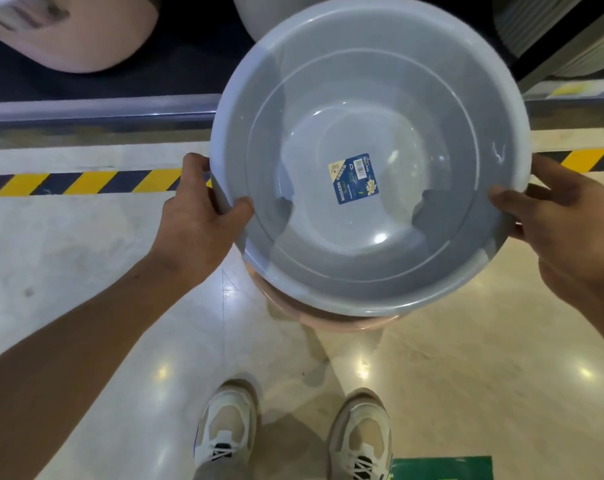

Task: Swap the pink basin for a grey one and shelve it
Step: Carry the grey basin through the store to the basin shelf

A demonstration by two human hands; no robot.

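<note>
Round grey plastic basin (370, 161) gripped at opposite rims by left hand (200, 209) and right hand (563, 220), above the floor before the shelf edge (99, 110). Pink plastic basin (349, 322) nested beneath. Shelving apparently not yet done.

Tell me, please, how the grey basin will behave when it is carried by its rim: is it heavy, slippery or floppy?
The grey basin is probably light: it is empty, and each hand holds only its rim. Its glossy surface shows reflections, so it may slip; the left hand and right hand hook thumbs over the rim. It keeps its round shape, so it seems fairly stiff.
</note>
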